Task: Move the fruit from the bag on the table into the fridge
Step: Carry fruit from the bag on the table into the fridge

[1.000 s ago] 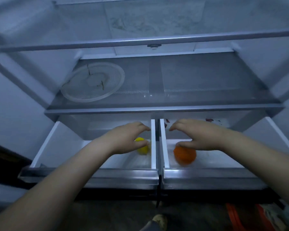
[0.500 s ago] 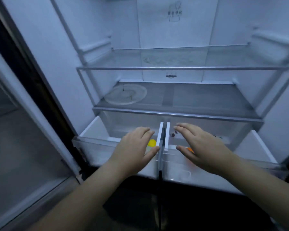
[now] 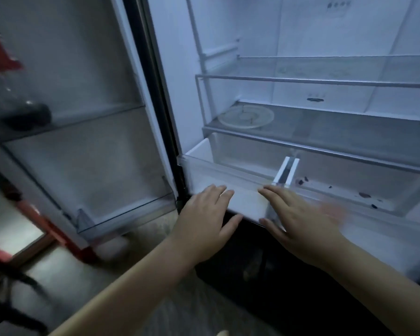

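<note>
The fridge stands open in front of me. At its bottom, two clear crisper drawers sit side by side, the left drawer and the right drawer. My left hand lies flat with straight fingers against the left drawer's front. Fingers spread and empty, my right hand is at the fronts where the two drawers meet. No fruit shows now; the hands and drawer fronts hide the drawer floors nearest me. The bag and the table are out of view.
A round clear plate lies on the glass shelf above the drawers. The open left fridge door with its clear bins stands to my left. A red stand is on the floor beyond the door.
My view has swung left and back from the drawers. Both hands came out of the drawers onto their fronts. The yellow and orange fruits, seen inside earlier, are no longer visible.
</note>
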